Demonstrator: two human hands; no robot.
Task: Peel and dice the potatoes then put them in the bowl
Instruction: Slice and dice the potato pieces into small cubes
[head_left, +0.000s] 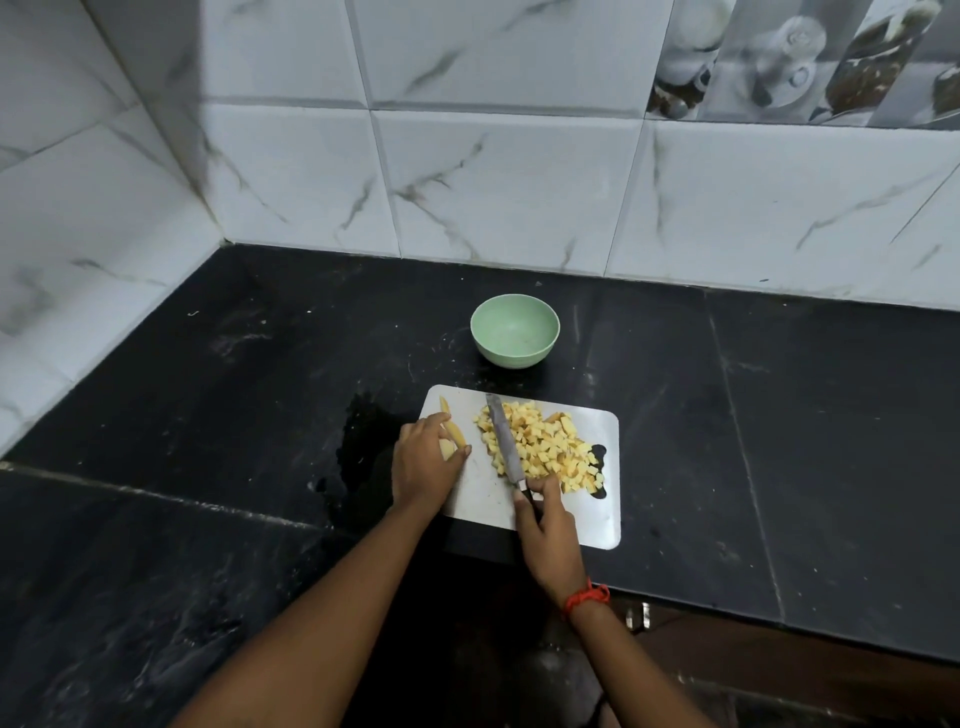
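Two grips: left hand (423, 462) holds potato strips (456, 434); right hand (548, 535) clasps knife (503, 441), blade against diced potatoes (551, 441).

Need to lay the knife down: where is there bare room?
Free: the near right corner of the cutting board, beside the right hand; the counter right of the board and beside the bowl. Crowded: diced potato fills its middle, left hand grips potato strips at its left edge.

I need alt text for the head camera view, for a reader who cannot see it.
A person's right hand holds a knife against a pile of diced potato on a cutting board, while the left hand holds potato strips at the board's left edge. An empty green bowl stands behind the board on a black counter.
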